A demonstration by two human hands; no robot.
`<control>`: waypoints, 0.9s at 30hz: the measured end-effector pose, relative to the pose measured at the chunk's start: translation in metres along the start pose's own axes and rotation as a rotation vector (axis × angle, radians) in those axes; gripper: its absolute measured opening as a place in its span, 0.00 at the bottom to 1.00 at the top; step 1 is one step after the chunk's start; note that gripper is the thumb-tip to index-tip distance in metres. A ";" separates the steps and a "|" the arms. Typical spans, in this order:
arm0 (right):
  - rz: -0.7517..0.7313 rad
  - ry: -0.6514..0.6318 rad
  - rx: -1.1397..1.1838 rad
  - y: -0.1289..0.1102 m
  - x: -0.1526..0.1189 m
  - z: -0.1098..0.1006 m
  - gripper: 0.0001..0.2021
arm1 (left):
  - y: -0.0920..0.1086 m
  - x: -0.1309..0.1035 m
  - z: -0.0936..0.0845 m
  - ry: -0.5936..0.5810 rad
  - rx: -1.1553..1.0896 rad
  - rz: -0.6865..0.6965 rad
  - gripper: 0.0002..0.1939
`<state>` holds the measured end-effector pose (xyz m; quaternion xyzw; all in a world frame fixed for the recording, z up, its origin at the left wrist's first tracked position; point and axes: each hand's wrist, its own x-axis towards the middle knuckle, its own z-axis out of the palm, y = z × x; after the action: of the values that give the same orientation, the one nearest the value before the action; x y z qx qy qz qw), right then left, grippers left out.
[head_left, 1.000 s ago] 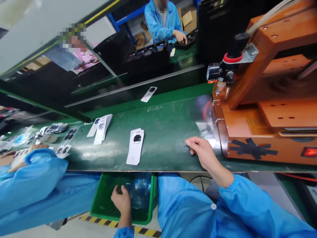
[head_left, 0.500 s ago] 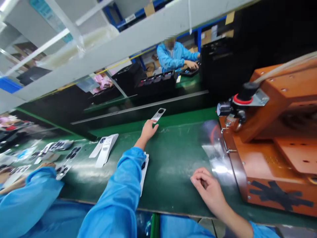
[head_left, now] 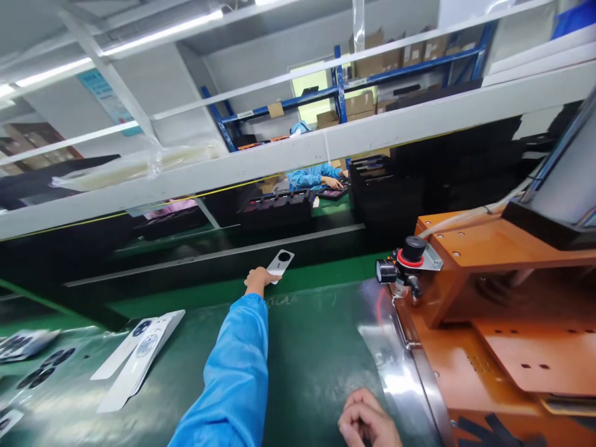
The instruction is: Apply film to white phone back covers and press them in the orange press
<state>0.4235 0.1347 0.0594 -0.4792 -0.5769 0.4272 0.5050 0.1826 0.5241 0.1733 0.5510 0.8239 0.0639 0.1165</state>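
My left hand (head_left: 259, 280) reaches far forward across the bench, its fingers closed on the near end of a white phone back cover (head_left: 274, 267). The cover has a large black camera circle at its far end and lies slanted over the green strip at the back. My right hand (head_left: 367, 423) rests low in front of me over the bench, fingers curled in, with nothing visible in them. To the left, a fanned stack of white phone back covers (head_left: 135, 366) with round camera areas lies on the green bench (head_left: 307, 366).
An orange machine (head_left: 507, 347) with a pressure gauge (head_left: 385, 271) stands on the right. Black round parts (head_left: 46, 366) and wrapped pieces (head_left: 28, 343) lie at the left. A white beam (head_left: 233, 177) crosses ahead; beyond it a person (head_left: 310, 178) works.
The view has tilted up and shifted right. My left hand has gone from reaching at the phone back cover to gripping its near end. My right hand stays curled.
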 end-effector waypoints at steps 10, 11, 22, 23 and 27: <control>-0.003 0.072 0.005 -0.050 0.000 -0.006 0.16 | -0.046 -0.185 0.006 0.256 -0.454 0.445 0.24; -0.038 0.108 -0.009 -0.055 -0.002 -0.008 0.15 | -0.063 -0.215 0.011 0.254 -0.489 0.458 0.23; 0.032 0.275 -0.105 -0.080 0.003 -0.033 0.12 | -0.141 -0.475 0.099 -0.012 -0.823 0.496 0.24; 0.044 0.274 -0.112 -0.076 0.008 -0.033 0.12 | -0.141 -0.481 0.101 -0.067 -0.792 0.529 0.27; 0.048 0.267 -0.140 -0.064 0.021 -0.033 0.11 | -0.148 -0.481 0.102 -0.157 -0.582 0.680 0.39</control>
<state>0.4475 0.1446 0.1302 -0.5795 -0.5214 0.3304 0.5321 0.2524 0.0212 0.0987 0.7377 0.5328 0.2854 0.3008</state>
